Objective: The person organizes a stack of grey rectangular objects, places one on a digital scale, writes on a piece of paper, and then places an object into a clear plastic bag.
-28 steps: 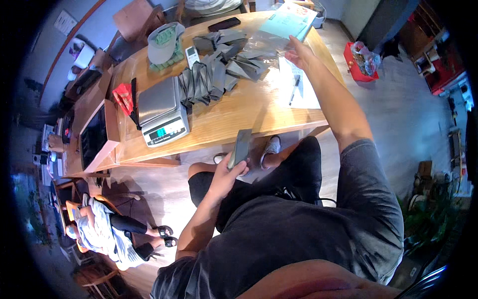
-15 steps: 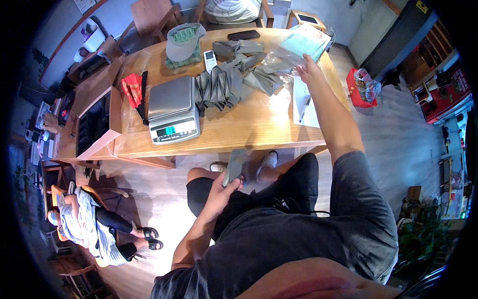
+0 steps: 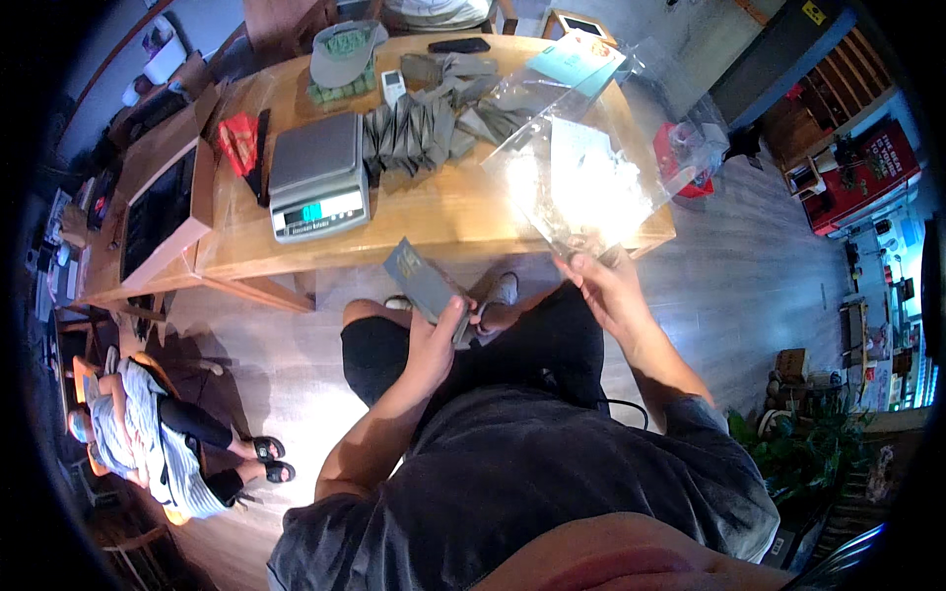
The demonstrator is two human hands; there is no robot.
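Note:
My left hand (image 3: 434,345) is closed on a flat grey packet (image 3: 418,280) with small yellowish markings, tilted above my lap in front of the table edge. Whether several packets are stacked there, I cannot tell. My right hand (image 3: 603,286) pinches one end of a large clear plastic bag (image 3: 530,192). The bag spreads out over the table's right end and shines with glare. A heap of similar grey packets (image 3: 409,133) lies on the table beside a digital scale (image 3: 315,153), whose metal plate carries nothing.
On the wooden table (image 3: 434,222) are a cap (image 3: 343,64), a white remote (image 3: 394,87), a dark phone (image 3: 459,45), pale blue papers (image 3: 576,61), a red pouch (image 3: 237,145) and an open carton (image 3: 202,202). A red basket (image 3: 670,148) stands on the floor. Another person (image 3: 148,433) sits at left.
My right hand has drawn the clear bag from the table's far right toward me. My left hand's packet has turned, showing its marked face. The view has shifted slightly.

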